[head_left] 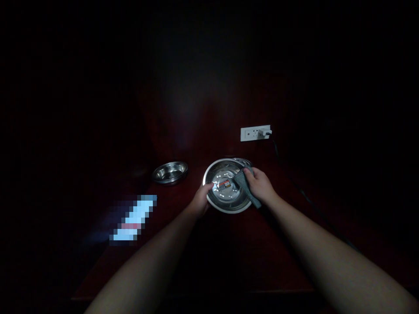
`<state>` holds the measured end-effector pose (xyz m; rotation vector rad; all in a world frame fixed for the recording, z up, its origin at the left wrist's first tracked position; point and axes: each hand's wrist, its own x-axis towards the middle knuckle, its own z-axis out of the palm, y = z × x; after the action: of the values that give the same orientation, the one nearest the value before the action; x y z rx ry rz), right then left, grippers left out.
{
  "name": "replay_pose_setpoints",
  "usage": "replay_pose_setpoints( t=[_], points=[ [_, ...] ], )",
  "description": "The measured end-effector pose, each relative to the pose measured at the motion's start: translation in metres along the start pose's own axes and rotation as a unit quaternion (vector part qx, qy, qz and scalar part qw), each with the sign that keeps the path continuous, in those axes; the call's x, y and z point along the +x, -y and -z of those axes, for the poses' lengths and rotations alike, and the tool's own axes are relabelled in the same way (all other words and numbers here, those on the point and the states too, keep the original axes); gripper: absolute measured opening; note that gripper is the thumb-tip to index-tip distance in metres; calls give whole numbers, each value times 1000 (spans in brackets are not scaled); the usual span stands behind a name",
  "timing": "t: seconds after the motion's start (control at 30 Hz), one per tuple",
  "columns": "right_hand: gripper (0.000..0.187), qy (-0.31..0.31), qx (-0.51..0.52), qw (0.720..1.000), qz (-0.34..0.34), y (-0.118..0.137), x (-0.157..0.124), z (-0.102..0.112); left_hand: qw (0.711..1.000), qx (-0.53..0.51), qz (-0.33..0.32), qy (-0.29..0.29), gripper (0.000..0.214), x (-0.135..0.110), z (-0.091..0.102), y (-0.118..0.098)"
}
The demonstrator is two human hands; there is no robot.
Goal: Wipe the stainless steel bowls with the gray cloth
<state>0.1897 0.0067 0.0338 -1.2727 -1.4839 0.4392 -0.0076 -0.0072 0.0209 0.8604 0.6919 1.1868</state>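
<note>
A shiny metal bowl point(218, 201) with a label point(224, 185) on its inner bottom is tilted toward me between my two hands. My left hand point(200, 199) grips the bowl's left rim, thumb inside and fingers hidden beneath. Pinched in my right hand point(261, 185) is a grey-green cloth point(244, 185), lying over the bowl's right rim with its end hanging down. Behind the bowl, part of another metal dish point(244, 162) shows.
More metal bowls point(170, 173), seemingly stacked, stand on the dark red table point(196, 266) to the left. A bright pixelated rectangle point(134, 220) lies nearer. A white wall socket point(250, 133) holds a plug, whose dark cable point(307, 199) runs down the right side.
</note>
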Motion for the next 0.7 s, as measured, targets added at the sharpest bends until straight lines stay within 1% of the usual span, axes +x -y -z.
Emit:
replay_pose_setpoints(
  t=[0.2,0.37,0.5,0.6,0.7],
  points=[
    [32,4,6,1000,-22,1,-1,0,1000,-11,-25,15,45,4,4,2],
    [23,21,24,999,-42,2,-1,2,1000,-10,-7,13,48,4,5,2],
    [16,29,15,999,-30,2,-1,4,1000,-9,15,2,40,4,6,4],
    [13,38,15,999,-4,-1,-1,6,1000,-7,25,4,33,6,5,9],
    [10,34,12,999,5,-5,1,5,1000,-23,-9,16,38,9,5,12]
  ],
)
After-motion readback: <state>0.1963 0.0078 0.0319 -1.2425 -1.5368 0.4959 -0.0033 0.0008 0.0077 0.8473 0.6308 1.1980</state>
